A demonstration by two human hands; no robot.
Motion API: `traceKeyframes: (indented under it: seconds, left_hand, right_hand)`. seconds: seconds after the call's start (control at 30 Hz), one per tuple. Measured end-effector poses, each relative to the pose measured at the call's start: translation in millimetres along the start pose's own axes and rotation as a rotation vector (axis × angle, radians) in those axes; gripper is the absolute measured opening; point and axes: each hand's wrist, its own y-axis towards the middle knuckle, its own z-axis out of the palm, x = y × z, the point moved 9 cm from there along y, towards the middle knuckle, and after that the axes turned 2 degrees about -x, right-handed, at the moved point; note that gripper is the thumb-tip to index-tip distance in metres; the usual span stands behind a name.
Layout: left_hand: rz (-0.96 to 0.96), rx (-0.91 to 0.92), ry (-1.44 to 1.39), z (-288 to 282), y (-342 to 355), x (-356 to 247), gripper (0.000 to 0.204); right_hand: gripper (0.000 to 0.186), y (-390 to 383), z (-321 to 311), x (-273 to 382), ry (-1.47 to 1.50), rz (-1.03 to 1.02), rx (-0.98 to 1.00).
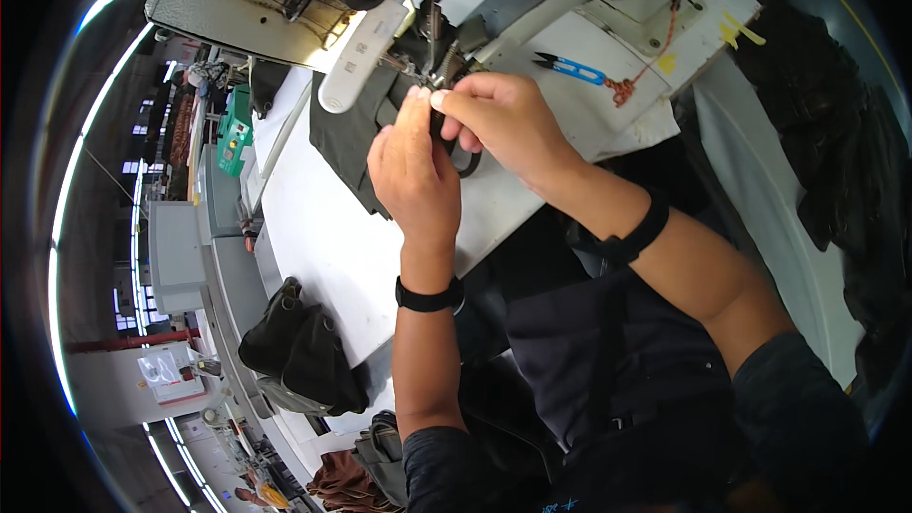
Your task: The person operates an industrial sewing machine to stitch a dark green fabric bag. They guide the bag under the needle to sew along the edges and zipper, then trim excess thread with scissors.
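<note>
Both hands meet close to the needle area of a sewing machine [432, 33]. My left hand [416, 166] comes up from below with thumb and fingertips pinched together. From the right, my right hand [503, 123] pinches with thumb and forefinger, its other fingers curled, almost touching the left fingertips. Whatever lies between the fingertips is too small to make out. Behind and left of my left hand, a dark grey-green fabric piece [347, 147] lies on the white tabletop [323, 237]. A dark loop [469, 163] shows just below my right hand.
A white lamp bar [363, 55] slants above the hands. Blue-handled thread snips [575, 68] and a bunched orange cord [621, 91] lie to the right. A dark bag [299, 351] rests at the table's left edge. Dark material [826, 133] hangs at far right.
</note>
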Motion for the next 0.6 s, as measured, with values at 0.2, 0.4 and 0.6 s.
traceKeyframes:
  seconds: [0.2, 0.4, 0.6]
  left_hand:
    - [-0.030, -0.016, 0.015, -9.3, 3.6, -4.1, 0.043]
    - [-0.078, -0.017, 0.013, -5.2, 5.5, -1.6, 0.042]
    - [-0.078, -0.039, -0.002, -2.6, 5.1, 2.9, 0.042]
  right_hand:
    - [0.020, -3.9, -0.8, -5.8, 0.148, 0.019, -0.052]
    - [0.016, 0.3, -2.2, -5.3, 0.161, 0.026, -0.068]
    - [0.018, 3.6, -1.9, -5.2, 0.154, 0.016, -0.115]
